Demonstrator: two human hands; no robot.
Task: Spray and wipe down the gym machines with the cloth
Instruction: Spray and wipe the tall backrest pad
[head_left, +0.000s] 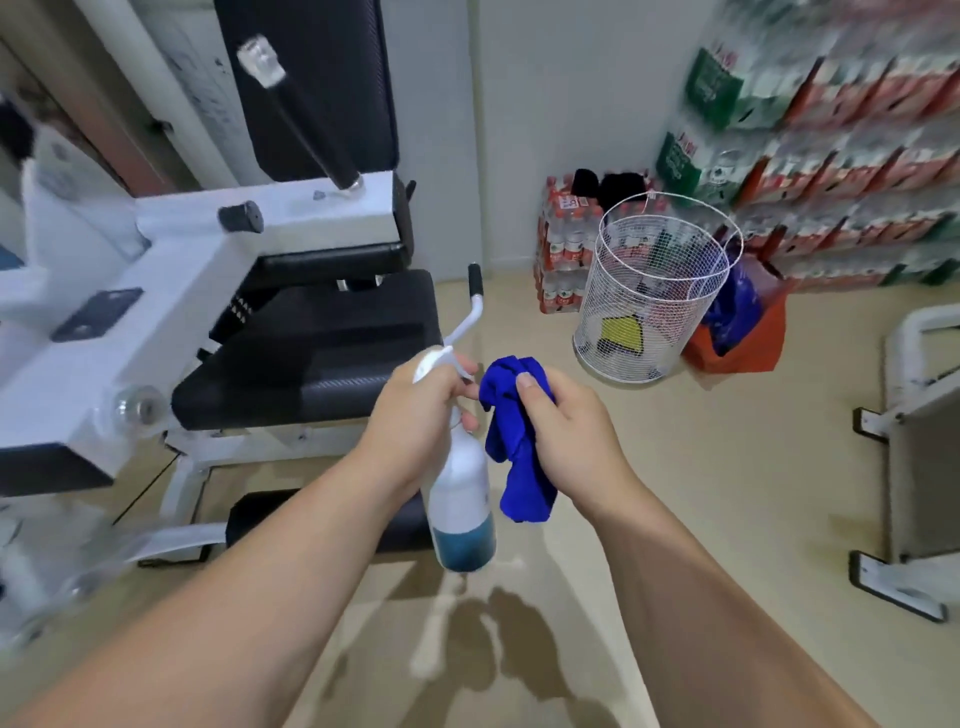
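Observation:
My left hand (415, 410) grips the neck of a white spray bottle (462, 499) with blue liquid in its bottom; the nozzle points toward the cloth. My right hand (566, 436) holds a bunched blue cloth (511, 452), thumb on top, right beside the nozzle. Both hands are in front of me above the floor. The gym machine (171, 291), a white frame with a black seat pad (322, 353) and black backrest (317, 78), stands to the left, just beyond my left hand.
A white wire basket (613, 291) stands on the beige floor at centre right, with an orange bag (743, 343) behind it. Packs of bottled water (810, 135) are stacked along the right wall. Another white machine frame (904, 415) is at the right edge. Wet patches (493, 639) mark the floor below.

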